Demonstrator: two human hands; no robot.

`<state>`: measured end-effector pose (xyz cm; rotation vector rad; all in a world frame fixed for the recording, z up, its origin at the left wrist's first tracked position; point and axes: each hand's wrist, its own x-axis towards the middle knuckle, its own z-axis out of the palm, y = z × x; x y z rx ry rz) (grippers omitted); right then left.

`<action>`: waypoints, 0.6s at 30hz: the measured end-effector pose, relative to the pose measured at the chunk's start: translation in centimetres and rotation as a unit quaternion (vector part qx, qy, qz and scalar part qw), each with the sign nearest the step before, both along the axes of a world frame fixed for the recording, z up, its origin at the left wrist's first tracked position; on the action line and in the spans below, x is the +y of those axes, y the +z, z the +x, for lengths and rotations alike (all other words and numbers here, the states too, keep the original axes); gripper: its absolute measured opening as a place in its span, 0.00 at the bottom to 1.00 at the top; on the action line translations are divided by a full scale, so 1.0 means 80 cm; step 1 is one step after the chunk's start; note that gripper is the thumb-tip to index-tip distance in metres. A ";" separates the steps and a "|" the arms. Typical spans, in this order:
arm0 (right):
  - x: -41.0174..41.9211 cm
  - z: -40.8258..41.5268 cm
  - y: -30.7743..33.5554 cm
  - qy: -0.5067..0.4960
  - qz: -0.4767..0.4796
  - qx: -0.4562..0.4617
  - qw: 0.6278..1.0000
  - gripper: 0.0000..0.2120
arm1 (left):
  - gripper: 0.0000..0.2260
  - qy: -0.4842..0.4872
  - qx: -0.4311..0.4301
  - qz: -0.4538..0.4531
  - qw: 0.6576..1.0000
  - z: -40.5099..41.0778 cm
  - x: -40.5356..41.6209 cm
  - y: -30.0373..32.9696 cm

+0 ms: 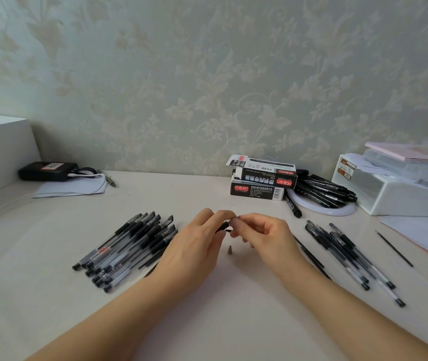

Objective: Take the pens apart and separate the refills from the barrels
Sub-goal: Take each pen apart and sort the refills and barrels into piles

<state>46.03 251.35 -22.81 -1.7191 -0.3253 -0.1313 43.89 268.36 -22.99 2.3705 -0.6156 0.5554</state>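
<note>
On your left the pile of whole pens (129, 246) lies on the table (51, 295), close by your left hand (194, 243). That grip is clenched round the barrel of the pen (224, 226); hold it steady. Your right hand (265, 235) pinches the refill tip (237, 217), so draw it straight out. The loose nose cone (230, 249) sits just below both grips; the stripped barrels (351, 256) lie to the right.

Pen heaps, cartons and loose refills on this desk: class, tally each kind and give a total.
Pen heaps: 3, one left, one right, one behind by the cartons
Pen cartons: 2, stacked
Loose refills: 1 plainly seen, far right
Total: 6
</note>
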 end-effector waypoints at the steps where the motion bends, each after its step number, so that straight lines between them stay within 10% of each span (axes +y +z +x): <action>1: 0.002 0.000 -0.001 -0.002 0.013 0.016 1.000 0.04 | 0.15 -0.003 -0.002 -0.002 1.000 0.000 0.000 0.000; 18: -0.006 0.012 0.001 -0.068 0.226 0.064 0.970 0.06 | 0.14 0.034 -0.011 0.050 0.998 -0.001 -0.001 -0.002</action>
